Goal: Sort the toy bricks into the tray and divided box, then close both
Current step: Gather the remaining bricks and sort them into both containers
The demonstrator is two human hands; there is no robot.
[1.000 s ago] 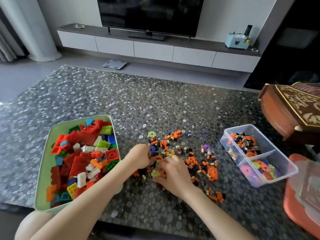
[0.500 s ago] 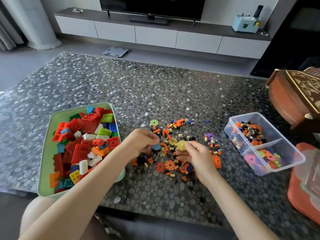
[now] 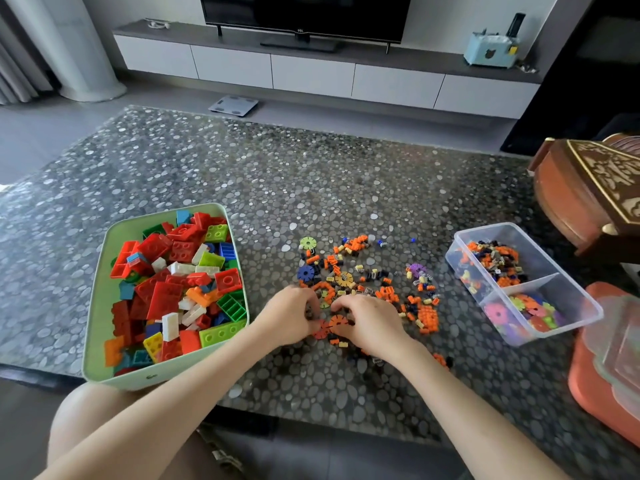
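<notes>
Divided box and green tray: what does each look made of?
Divided box: clear, glossy rigid plastic, probably; the bricks and the table show through its walls, and the rim catches light. Green tray: opaque pale-green plastic by its look, smooth with a soft sheen and rounded moulded corners; coated metal cannot be ruled out.
</notes>
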